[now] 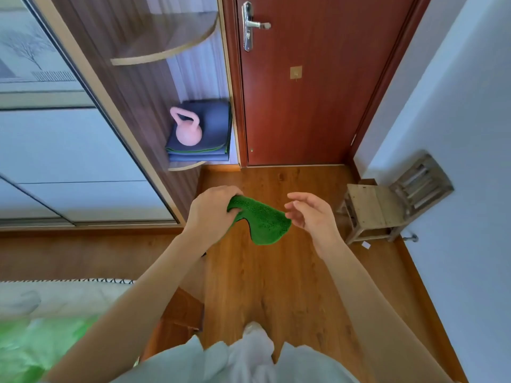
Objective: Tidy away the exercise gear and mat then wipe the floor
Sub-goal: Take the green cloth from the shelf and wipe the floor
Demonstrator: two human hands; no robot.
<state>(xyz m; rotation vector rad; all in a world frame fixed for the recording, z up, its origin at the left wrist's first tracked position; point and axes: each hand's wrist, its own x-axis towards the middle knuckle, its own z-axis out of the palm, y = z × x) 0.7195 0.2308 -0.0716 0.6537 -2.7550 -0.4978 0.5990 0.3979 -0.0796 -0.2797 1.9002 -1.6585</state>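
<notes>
The curved lower shelf (pixel 188 165) of the wooden corner unit, far and left of centre beside the red-brown door (pixel 304 92), carries a folded blue mat (pixel 213 120) with a thin green edge showing along its near side, and a pink kettlebell (pixel 187 129) stands upright on top of the mat toward its left. The curved shelf (pixel 166 48) above it shows only bare board from this angle. No brand, label or writing can be read anywhere; a small white scrap lies on the floor near the wooden stool (pixel 370 208) at the right wall, too small to tell if it bears print. In the middle of the view, above the wooden floor (pixel 276 286), the left hand (pixel 210 211) grips a green cloth (pixel 262 221), its fingers curled round the cloth's left end so that end is bunched inside the fist. The rest of the cloth hangs out to the right in a drooping flap, with a dark edge along its underside. The right hand (pixel 312 211) is just beside the cloth's right end, palm turned toward it, fingers loosely spread and slightly bent, holding nothing; whether the fingertips touch the cloth cannot be told. A silver lever handle (pixel 253 24) sits high on the door.
</notes>
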